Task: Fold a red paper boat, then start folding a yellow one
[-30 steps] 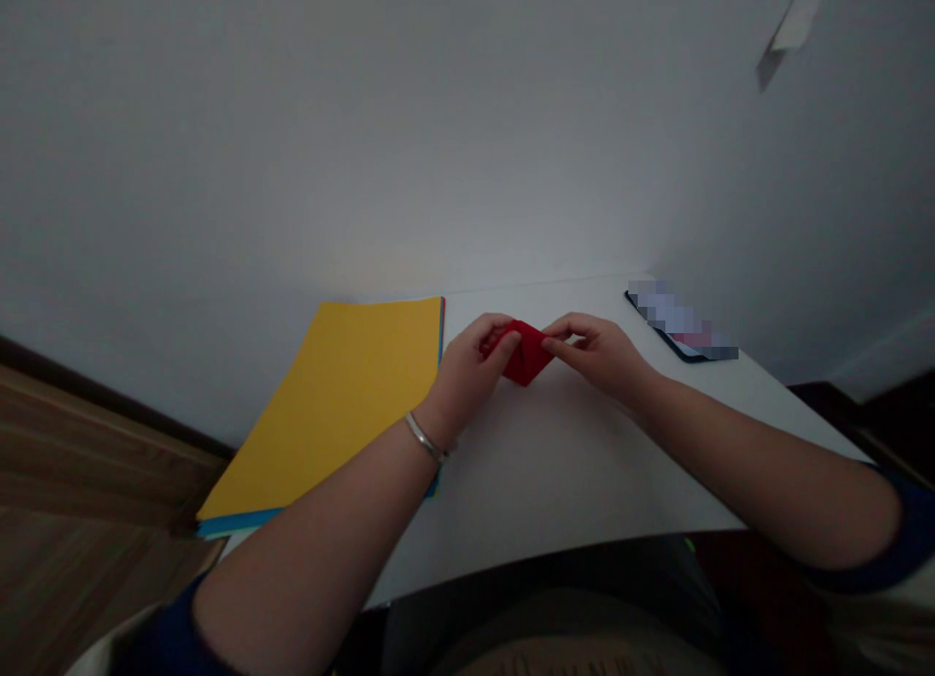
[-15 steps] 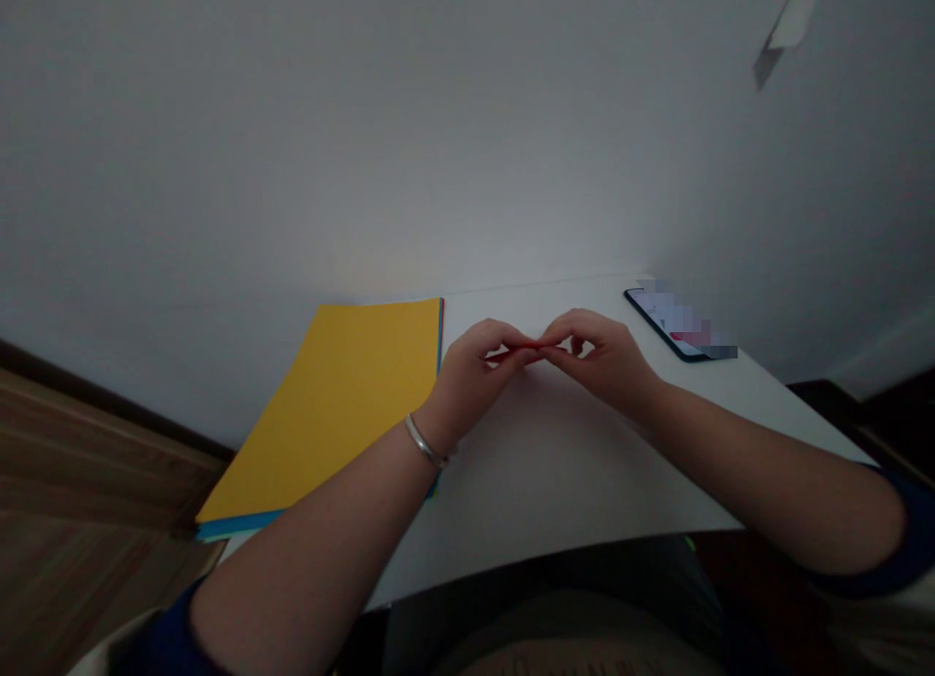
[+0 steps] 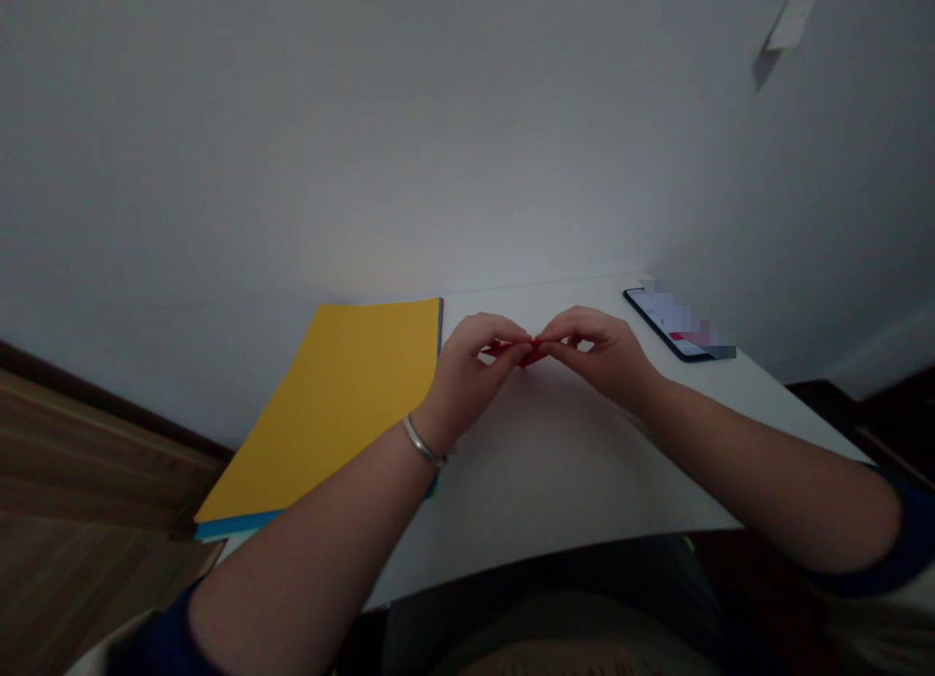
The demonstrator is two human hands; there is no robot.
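Between my two hands is a small red piece of folded paper (image 3: pixel 532 354), mostly covered by fingers, so its full shape is hidden. My left hand (image 3: pixel 478 359) pinches its left side between thumb and fingers. On its other side, my right hand (image 3: pixel 599 347) grips it with thumb and fingertips. The fingertips of both hands almost meet over the paper, a little above the white table (image 3: pixel 584 481). Left of my left hand lies a stack of coloured paper (image 3: pixel 336 394) with a yellow sheet on top and blue and red edges underneath.
A phone (image 3: pixel 676 327) with a lit, partly blurred screen lies at the table's back right. The grey-white wall (image 3: pixel 467 140) rises directly behind the table. Brown wooden panelling (image 3: pixel 88 491) stands at the left, and a white paper piece (image 3: pixel 796 14) hangs upper right.
The red paper has tilted, and more of it shows below the fingertips. My left hand has shifted slightly left and up; my right fingertips have moved slightly.
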